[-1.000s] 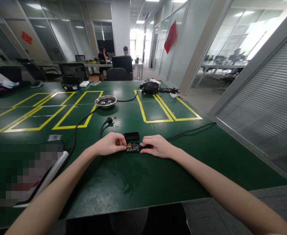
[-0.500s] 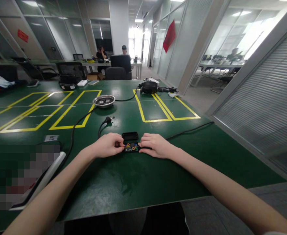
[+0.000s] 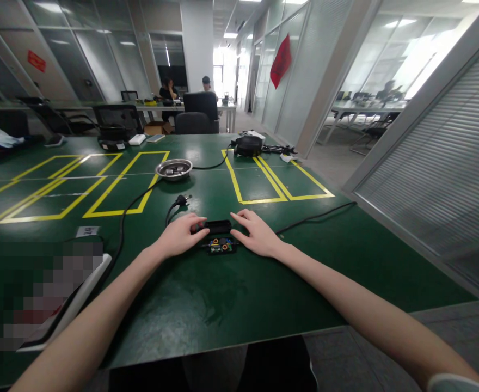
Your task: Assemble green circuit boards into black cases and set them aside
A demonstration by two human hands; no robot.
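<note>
In the head view an open power adapter [image 3: 222, 246] lies on the green table, its circuit board with yellow ring coils facing up. Just beyond it sits its black plastic cover [image 3: 218, 227], like a shallow tray. My left hand [image 3: 181, 234] is at the cover's left end, thumb and fingers apart. At the right end is my right hand [image 3: 259, 234], its thumb and forefinger spread. Whether any fingertip touches the cover is hard to tell. A black cable with a plug [image 3: 180, 200] lies beyond my left hand.
A steel bowl [image 3: 174, 177] with small metal parts stands farther back. A mostly blurred-out tablet-like device [image 3: 76, 313] lies at left. Black cables [image 3: 317, 218] cross the table [image 3: 296, 305]. A black device [image 3: 249, 146] stands at the far edge; two people [image 3: 169, 92] sit behind.
Both hands have left the adapter's circuit board and moved forward to the two ends of the black cover. Their fingers have spread apart. The adapter stays on the table.
</note>
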